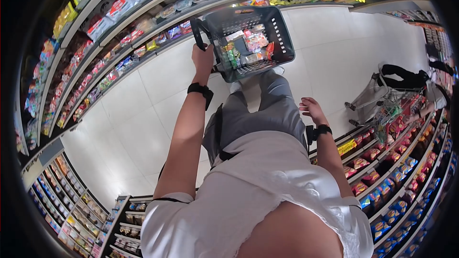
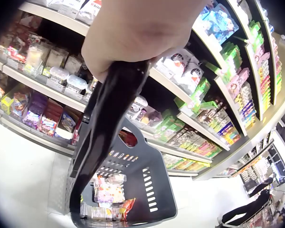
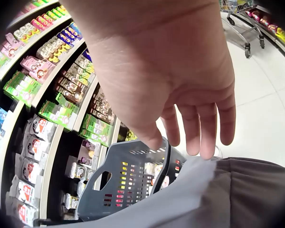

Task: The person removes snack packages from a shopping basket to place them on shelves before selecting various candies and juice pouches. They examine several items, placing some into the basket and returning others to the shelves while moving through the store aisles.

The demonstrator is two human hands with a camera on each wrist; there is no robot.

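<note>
My left hand (image 1: 202, 59) grips the black handle (image 1: 196, 33) of a dark grey shopping basket (image 1: 285, 43). In the left wrist view the left hand (image 2: 137, 33) is wrapped round the top of the handle (image 2: 109, 109), and the basket (image 2: 156, 180) hangs below. Several packets (image 1: 256, 40) lie in the basket, one with a red and orange wrapper (image 2: 128, 205). My right hand (image 1: 312, 108) hangs beside my right thigh, holding nothing. In the right wrist view the right hand (image 3: 166, 80) has its fingers loosely extended above the grey trousers, with the basket (image 3: 115, 183) beyond.
Shelves of packaged goods (image 1: 138, 24) run along the left and front. At the right, a person in dark and light clothes (image 1: 404, 79) stands by a shopping cart (image 1: 397, 110), near shelves of red and blue bags (image 1: 392, 191). Pale floor tiles (image 1: 325, 33) lie between the shelves.
</note>
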